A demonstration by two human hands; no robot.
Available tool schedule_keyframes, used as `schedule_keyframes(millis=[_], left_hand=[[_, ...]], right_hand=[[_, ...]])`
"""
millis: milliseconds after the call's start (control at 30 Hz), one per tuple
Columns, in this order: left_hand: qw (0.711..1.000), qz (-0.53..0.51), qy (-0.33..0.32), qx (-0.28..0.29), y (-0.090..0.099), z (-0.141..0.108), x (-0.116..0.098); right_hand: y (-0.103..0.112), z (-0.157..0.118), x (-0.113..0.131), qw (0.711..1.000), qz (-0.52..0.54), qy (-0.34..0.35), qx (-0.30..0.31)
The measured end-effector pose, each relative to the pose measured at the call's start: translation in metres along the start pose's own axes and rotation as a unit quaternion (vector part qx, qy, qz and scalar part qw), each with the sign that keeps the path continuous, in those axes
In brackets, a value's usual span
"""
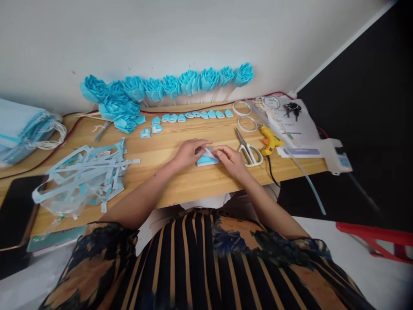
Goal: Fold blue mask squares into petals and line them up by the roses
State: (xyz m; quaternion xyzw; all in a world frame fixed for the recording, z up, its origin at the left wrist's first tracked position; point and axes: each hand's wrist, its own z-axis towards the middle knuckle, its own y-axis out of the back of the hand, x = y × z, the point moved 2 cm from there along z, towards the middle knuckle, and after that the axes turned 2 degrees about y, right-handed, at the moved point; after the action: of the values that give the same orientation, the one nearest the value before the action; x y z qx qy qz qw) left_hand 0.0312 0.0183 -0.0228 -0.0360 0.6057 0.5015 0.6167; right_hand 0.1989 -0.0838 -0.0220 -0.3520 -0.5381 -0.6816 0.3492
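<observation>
In the head view, a small folded piece of blue and white sheet material [206,161] is between my two hands at the table's front. My left hand [191,153] is closed on its left side, with the forefinger reaching over the top. My right hand [230,160] pinches the white upper part from the right; the exact fold is too small to make out. To the right of my right hand lie scissors with white handles [254,156]. Behind my hands, several small folded blue pieces [204,115] form a row across the table.
Blue flowers [171,86] line the wall. A yellow glue gun [271,140], white wire coils [248,124], keys [292,108] and papers [305,129] lie right. Left are cut strips [87,176], a phone [19,211] and a bag of blue sheets [26,129].
</observation>
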Motion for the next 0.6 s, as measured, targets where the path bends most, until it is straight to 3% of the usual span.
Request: schedule_keyframes(millis=[167,300,433,600], left_hand=[[0.996,-0.083,-0.004,-0.030,-0.003,-0.001,0.004],[0.983,-0.167,0.003,-0.075,0.001,0.001,0.005],[0.966,-0.229,0.040,-0.111,0.008,0.001,0.005],[0.965,-0.243,0.040,-0.096,0.010,-0.001,-0.002]], right_hand=[[-0.008,0.011,0.005,0.997,-0.063,0.028,0.025],[-0.007,0.022,0.004,0.993,-0.114,0.021,0.000],[0.000,0.026,-0.001,0.997,0.047,-0.033,-0.042],[0.005,0.030,-0.004,0.968,0.215,-0.090,-0.089]])
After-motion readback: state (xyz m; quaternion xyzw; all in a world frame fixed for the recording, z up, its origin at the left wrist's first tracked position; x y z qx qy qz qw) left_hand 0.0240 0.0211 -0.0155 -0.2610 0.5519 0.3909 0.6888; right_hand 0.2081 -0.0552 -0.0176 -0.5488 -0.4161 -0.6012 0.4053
